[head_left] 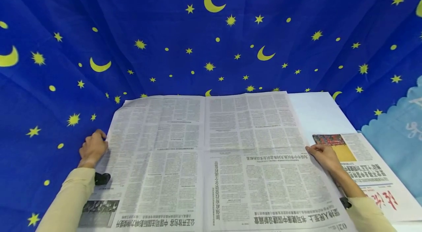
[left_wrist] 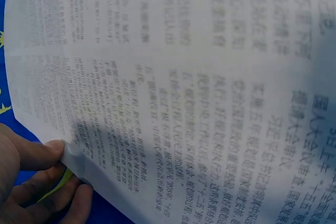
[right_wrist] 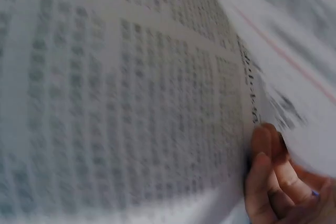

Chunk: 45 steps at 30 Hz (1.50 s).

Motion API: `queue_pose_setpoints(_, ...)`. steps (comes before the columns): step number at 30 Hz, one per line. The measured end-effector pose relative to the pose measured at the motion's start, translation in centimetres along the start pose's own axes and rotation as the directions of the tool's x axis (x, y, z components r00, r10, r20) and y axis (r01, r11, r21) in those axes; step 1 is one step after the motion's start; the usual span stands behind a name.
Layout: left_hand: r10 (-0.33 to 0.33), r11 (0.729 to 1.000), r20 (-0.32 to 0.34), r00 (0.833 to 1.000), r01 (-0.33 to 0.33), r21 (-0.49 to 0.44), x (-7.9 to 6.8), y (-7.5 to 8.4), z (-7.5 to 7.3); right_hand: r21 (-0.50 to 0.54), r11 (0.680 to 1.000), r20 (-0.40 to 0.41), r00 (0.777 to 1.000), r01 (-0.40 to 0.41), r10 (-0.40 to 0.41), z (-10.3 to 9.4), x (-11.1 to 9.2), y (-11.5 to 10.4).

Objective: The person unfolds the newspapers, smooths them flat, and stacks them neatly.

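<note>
Both side edges of spread newspaper [head_left: 224,140] in pinch grips: left edge between thumb and fingers of left hand [head_left: 93,148], right edge in fingers of right hand [head_left: 324,156]. Opened wide over white counter [head_left: 314,113], print upside down in head view. Second newspaper [head_left: 370,166] with red lettering at right, partly behind right hand. Blue star-and-moon cloth [head_left: 184,16] behind.

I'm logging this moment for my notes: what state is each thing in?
Large newspaper: spread open, creased down the middle, print upside down in the head view.
Left hand: pinching the newspaper's left edge.
Right hand: pinching its right edge.
Second newspaper: lying flat, red title showing.
White table: partly covered by paper.
Blue cloth: hanging, lightly rippled.
</note>
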<state>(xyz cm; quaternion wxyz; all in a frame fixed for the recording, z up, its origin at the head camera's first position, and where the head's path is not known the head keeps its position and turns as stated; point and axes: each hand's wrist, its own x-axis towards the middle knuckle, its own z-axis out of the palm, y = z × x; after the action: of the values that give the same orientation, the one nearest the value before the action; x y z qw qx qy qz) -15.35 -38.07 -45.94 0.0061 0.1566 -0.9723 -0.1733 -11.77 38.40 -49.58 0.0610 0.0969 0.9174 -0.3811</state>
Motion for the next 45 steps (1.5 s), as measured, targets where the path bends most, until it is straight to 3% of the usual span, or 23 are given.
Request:
queue_pose_setpoints(5,0.022,1.0,0.003,1.0,-0.022,0.016,0.2,-0.2,0.1,0.047,0.999,0.132,0.991,0.008,-0.014,-0.9,0.4,-0.2)
queue_pose_setpoints(9,0.017,1.0,0.014,1.0,-0.017,0.022,0.4,-0.2,0.2,0.058,0.998,0.158,0.987,0.018,-0.027,-1.2,0.9,-0.2)
queue_pose_setpoints(13,0.021,0.999,0.017,1.0,-0.021,0.025,0.5,-0.2,0.4,0.051,0.998,0.137,0.989,0.042,-0.048,-1.0,1.2,0.0)
queue_pose_setpoints(21,0.008,0.999,0.031,0.999,-0.009,0.034,0.5,0.1,0.6,-0.05,0.997,0.016,0.999,0.051,-0.05,-0.3,1.2,-0.2)
queue_pose_setpoints(31,0.001,0.998,0.081,0.997,-0.006,0.062,0.8,0.3,0.7,-0.196,0.976,-0.087,0.99,0.094,-0.113,0.3,1.1,-0.7)
queue_pose_setpoints(39,0.097,0.994,0.075,0.992,-0.1,0.037,0.7,0.6,1.0,-0.204,0.971,-0.149,0.976,0.126,-0.158,0.2,0.8,-0.4)
queue_pose_setpoints(45,0.051,0.997,0.094,0.994,-0.056,0.05,0.4,0.9,0.7,-0.179,0.976,-0.145,0.978,0.122,-0.149,0.5,0.6,-0.7)
